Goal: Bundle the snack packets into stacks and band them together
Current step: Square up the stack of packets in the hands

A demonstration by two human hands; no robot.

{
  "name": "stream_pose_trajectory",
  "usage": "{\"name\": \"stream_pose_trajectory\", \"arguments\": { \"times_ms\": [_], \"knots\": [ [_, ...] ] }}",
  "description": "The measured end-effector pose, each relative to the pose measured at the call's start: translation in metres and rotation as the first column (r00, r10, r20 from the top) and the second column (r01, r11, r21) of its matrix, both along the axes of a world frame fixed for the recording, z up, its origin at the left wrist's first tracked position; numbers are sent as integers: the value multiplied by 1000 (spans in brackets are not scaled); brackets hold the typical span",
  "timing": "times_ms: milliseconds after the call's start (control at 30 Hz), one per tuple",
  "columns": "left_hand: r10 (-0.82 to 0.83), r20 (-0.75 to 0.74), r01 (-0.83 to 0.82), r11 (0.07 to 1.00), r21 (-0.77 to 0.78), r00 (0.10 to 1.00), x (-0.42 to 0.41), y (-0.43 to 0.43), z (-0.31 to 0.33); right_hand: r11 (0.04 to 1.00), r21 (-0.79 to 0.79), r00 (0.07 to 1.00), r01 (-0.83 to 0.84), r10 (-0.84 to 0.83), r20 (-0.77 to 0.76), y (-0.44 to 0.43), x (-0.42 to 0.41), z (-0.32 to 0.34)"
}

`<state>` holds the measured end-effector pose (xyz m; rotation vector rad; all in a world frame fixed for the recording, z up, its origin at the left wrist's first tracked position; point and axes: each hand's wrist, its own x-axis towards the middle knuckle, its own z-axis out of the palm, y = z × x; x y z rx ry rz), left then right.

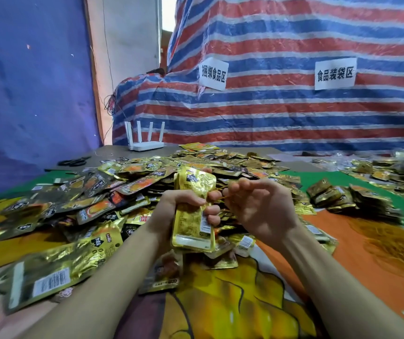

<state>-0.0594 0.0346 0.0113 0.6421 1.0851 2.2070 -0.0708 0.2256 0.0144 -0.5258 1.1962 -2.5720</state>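
Note:
My left hand (183, 204) grips an upright stack of gold snack packets (193, 223) around its middle, over the table's centre. Just right of it, my right hand (254, 204) pinches a thin yellow rubber band (224, 197), stretched from its fingers to the stack's right edge. A big loose heap of gold and black snack packets (113, 192) covers the table behind and to the left. Banded bundles (342, 194) lie to the right.
A white router (146, 139) with several antennas stands at the table's back left, black scissors (73, 162) beside it. A striped tarp (293, 106) with two paper signs hangs behind. The colourful printed table cloth (245, 302) shows near me.

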Motion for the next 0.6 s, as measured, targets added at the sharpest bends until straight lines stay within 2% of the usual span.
{"name": "stream_pose_trajectory", "arguments": {
  "times_ms": [100,200,367,467,600],
  "knots": [
    [-28,-10,28,1000,3,1000,1,0,1,982,-188,1000,-7,7,-4,4,3,2],
    [-21,-4,21,1000,17,1000,1,0,2,968,-252,1000,-5,-2,-27,4,4,2],
    [-67,-7,68,997,43,998,1,0,1,977,-175,986,124,-141,-86,-6,3,2],
    [-94,-47,91,994,-58,994,2,1,-2,978,-148,974,146,-169,-151,-10,3,0],
    [4,-58,-15,983,-181,998,4,1,-6,989,12,955,144,-136,-262,-6,5,-4]
  ]
}}
